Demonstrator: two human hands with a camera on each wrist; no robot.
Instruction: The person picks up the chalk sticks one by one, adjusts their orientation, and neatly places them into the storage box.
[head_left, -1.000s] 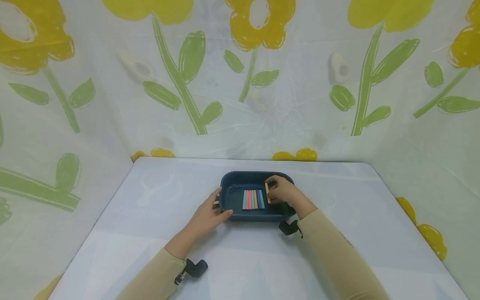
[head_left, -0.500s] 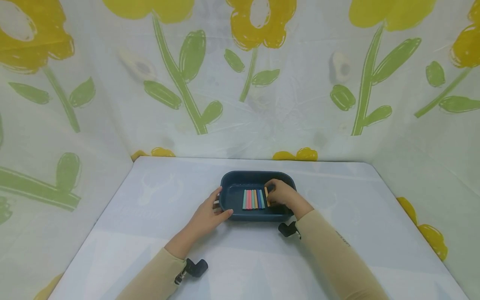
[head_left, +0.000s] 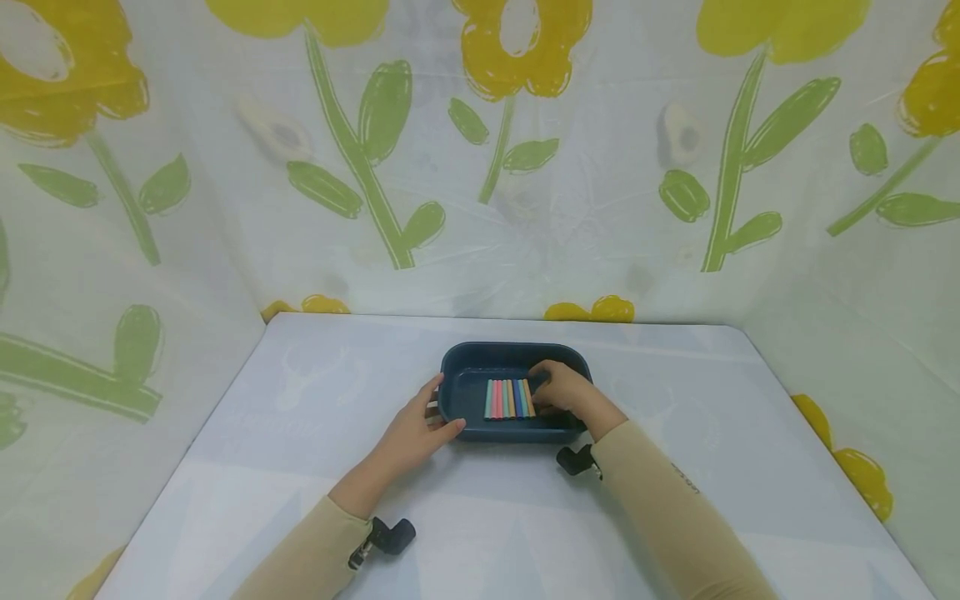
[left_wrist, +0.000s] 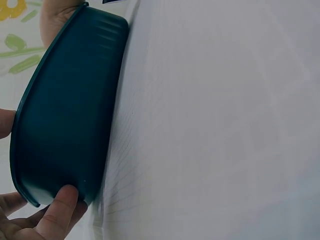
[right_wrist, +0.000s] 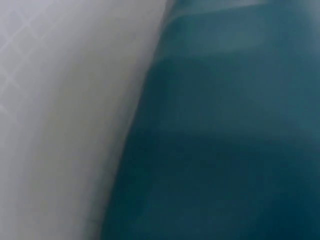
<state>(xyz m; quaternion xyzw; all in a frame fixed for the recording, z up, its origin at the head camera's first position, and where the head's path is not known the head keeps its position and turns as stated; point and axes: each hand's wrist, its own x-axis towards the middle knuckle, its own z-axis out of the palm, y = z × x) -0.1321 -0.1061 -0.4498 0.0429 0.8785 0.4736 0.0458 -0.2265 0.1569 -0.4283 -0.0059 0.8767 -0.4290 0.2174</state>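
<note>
A dark blue tray (head_left: 468,357) rests on the table. Inside it, several coloured chalk sticks (head_left: 506,400) lie side by side in a row, with an orange chalk stick (head_left: 529,398) at the right end. My left hand (head_left: 410,429) grips the tray's left end, thumb on the near rim; the left wrist view shows its fingers (left_wrist: 60,212) against the outer wall. My right hand (head_left: 566,390) reaches into the tray, fingertips curled at the orange stick. It is out of sight in the right wrist view, where the tray's outer wall (right_wrist: 215,100) fills much of the frame.
The tray stands on a white table (head_left: 480,517) with a faint pattern. Behind and at both sides hangs a white curtain (head_left: 600,233) printed with yellow flowers and green leaves. A small black wrist camera (head_left: 393,537) sits on the left cuff, another wrist camera (head_left: 576,458) on the right.
My right hand has brought the orange chalk stick left and down, from apart from the row to beside its right end. My left hand and the tray have stayed put.
</note>
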